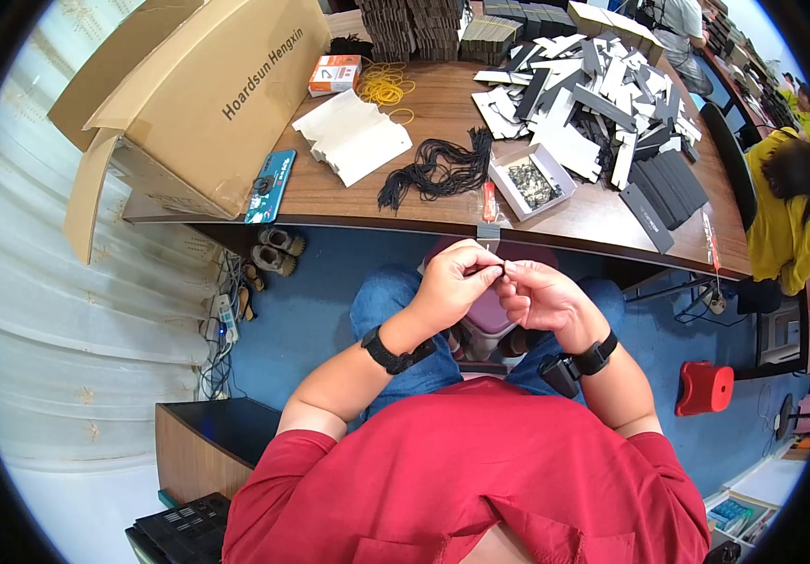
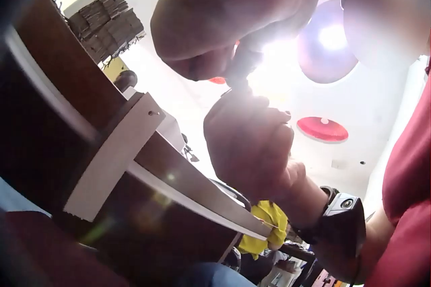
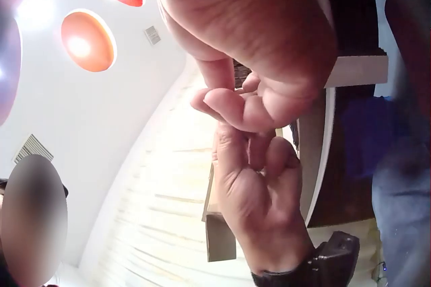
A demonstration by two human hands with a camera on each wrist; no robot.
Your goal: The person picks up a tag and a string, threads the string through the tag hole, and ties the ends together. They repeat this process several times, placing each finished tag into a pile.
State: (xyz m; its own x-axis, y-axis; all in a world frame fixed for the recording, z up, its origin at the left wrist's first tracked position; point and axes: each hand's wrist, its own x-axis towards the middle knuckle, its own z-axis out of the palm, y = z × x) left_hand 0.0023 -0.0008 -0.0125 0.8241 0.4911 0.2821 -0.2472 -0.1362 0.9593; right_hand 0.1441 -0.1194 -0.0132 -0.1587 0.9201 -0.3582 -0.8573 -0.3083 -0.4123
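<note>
In the head view my left hand and right hand meet fingertip to fingertip above my lap, just in front of the desk edge. Thumb and forefinger of each pinch a small dark piece, mostly covered by the fingers; I cannot tell its kind. A pale grey strip with a small hole near one end juts out over the desk edge, close to the hands. On the desk beyond lie a bundle of black cords and an open white box of small metallic and dark bits.
A heap of black and white card strips covers the desk's right, beside a stack of dark cards. At left stand a large cardboard box, a teal packet, creased white paper and yellow rubber bands.
</note>
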